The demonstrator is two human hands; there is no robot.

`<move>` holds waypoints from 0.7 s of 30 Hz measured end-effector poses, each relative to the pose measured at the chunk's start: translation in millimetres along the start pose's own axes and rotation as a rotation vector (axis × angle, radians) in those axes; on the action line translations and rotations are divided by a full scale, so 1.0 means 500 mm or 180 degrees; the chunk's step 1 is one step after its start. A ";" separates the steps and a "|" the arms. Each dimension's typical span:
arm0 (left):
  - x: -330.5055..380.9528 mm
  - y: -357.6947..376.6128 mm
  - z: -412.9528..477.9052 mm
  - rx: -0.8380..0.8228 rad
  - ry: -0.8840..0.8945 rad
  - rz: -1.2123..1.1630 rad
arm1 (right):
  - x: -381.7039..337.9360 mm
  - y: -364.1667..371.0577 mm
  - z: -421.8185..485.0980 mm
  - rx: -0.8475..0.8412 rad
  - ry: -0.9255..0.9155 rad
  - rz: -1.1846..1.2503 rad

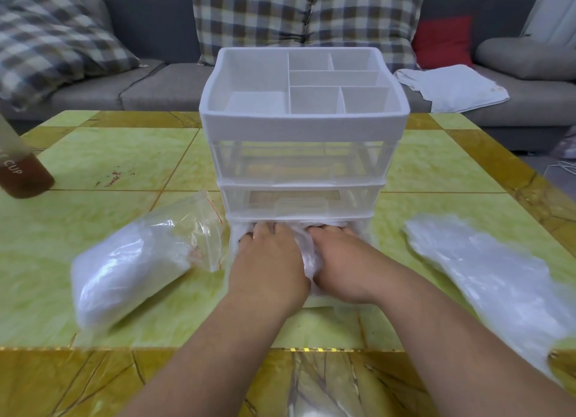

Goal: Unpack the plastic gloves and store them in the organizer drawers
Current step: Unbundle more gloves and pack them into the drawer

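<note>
A white organizer [304, 127] with clear drawers stands in the middle of the table. Its bottom drawer [338, 303] is pulled out toward me and filled with clear plastic gloves [307, 254]. My left hand [268, 261] and my right hand [341, 261] lie side by side on those gloves, palms down, pressing them into the drawer, fingertips reaching under the organizer's frame. A zip bag [131, 267] stuffed with more gloves lies to the left. A loose stack of gloves [486, 279] lies flat to the right.
The green and gold tiled table [118, 164] carries a brown bottle [21, 170] at the left edge. Behind the table is a grey sofa [149, 86] with checked cushions, a red cushion and a white cloth [452, 86]. The upper two drawers are shut.
</note>
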State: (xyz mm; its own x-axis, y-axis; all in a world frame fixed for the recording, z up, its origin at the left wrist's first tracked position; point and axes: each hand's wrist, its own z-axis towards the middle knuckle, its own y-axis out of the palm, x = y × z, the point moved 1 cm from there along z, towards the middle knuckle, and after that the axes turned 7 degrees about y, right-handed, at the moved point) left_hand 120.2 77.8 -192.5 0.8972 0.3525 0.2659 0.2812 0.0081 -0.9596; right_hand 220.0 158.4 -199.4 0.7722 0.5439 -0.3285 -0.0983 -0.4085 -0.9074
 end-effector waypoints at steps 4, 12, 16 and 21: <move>-0.004 -0.001 0.006 -0.0360 0.0000 -0.0269 | 0.001 0.001 -0.001 0.0051 0.0056 0.0230; -0.008 0.009 0.019 -0.0704 0.0095 0.0315 | -0.028 -0.053 -0.067 0.0210 0.0252 -0.0185; -0.012 0.013 0.020 -0.0719 -0.0036 0.0290 | -0.036 -0.051 -0.072 0.0213 0.0299 -0.0107; -0.012 0.019 0.025 -0.0797 -0.0081 0.0310 | -0.047 -0.058 -0.081 0.0306 0.0506 -0.0220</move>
State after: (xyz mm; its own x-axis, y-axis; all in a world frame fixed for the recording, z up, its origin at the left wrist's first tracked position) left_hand 113.3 87.5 -204.5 0.9163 0.3636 0.1679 0.2721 -0.2577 -0.9271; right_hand 230.1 127.6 -154.7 0.8678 0.4425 -0.2259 -0.0952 -0.2982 -0.9497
